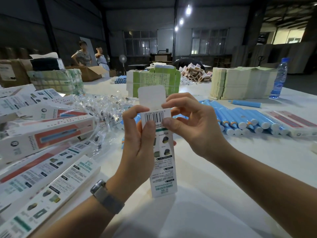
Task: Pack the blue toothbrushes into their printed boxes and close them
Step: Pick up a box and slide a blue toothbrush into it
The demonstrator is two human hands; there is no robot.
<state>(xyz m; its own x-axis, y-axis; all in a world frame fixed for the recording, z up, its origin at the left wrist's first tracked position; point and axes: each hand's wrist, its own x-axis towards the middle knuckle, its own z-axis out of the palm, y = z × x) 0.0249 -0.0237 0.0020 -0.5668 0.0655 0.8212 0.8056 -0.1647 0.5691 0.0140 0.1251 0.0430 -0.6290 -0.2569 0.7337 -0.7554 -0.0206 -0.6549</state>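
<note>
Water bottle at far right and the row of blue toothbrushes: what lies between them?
In the head view, one separate blue toothbrush lies on the white table between the water bottle and the toothbrush row.

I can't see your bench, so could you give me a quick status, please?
Both hands hold printed box upright. Top flap open, not tucked. Nothing in the way.

A white worktop (214, 194) fills the lower frame. At left lies a heap of printed boxes (48, 134); beside it, toward centre, a tangle of clear plastic wrappers (103, 109). At right, blue toothbrushes (243, 121) lie packed side by side, one more lying apart behind them (245, 103). Farther back stand stacks of green flat cartons (154, 81) and pale ones (240, 85), with a water bottle (279, 78) at the far right and brown cardboard boxes (91, 72) at upper left.
</note>
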